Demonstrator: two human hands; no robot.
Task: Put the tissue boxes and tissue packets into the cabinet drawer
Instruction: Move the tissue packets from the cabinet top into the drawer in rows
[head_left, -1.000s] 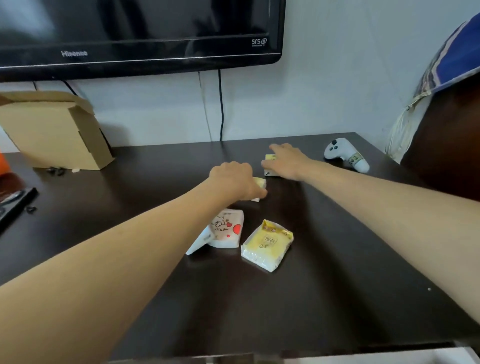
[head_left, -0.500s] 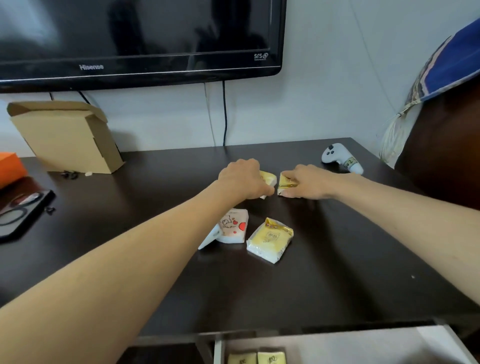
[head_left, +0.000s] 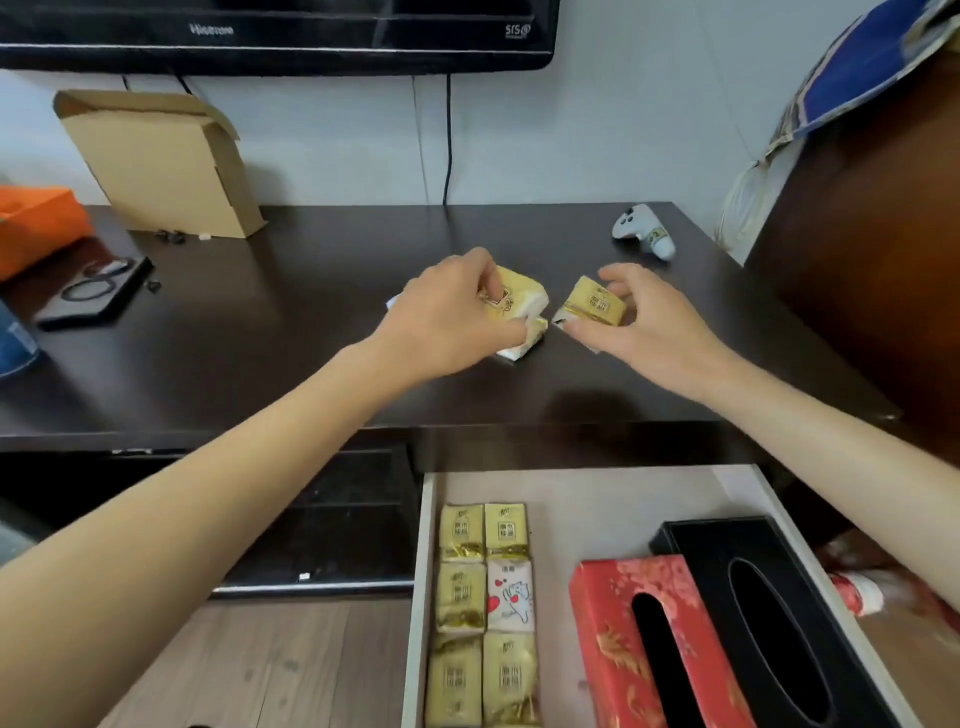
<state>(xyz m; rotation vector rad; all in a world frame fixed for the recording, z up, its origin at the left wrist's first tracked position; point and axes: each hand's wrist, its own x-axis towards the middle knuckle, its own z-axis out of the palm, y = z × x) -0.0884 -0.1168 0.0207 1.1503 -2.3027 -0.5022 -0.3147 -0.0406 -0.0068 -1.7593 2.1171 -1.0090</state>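
Left hand (head_left: 449, 312) gripping yellow packets (head_left: 517, 306), fingers curled round them; right hand (head_left: 636, 317) pinching one gold packet (head_left: 592, 304). Both now lifting off tabletop (head_left: 311, 332), where half second ago they were pressing packets down. Open drawer (head_left: 571, 499) lying below hands, now far more in view, holding packet rows (head_left: 485, 582), red box (head_left: 649, 639), black box (head_left: 769, 618).

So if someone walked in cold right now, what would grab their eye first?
Both hands over the dark cabinet top, each gripping yellow tissue packets: the left hand holds a packet, the right hand another. Then the open drawer below, with packets in rows beside a red tissue box and a black one.
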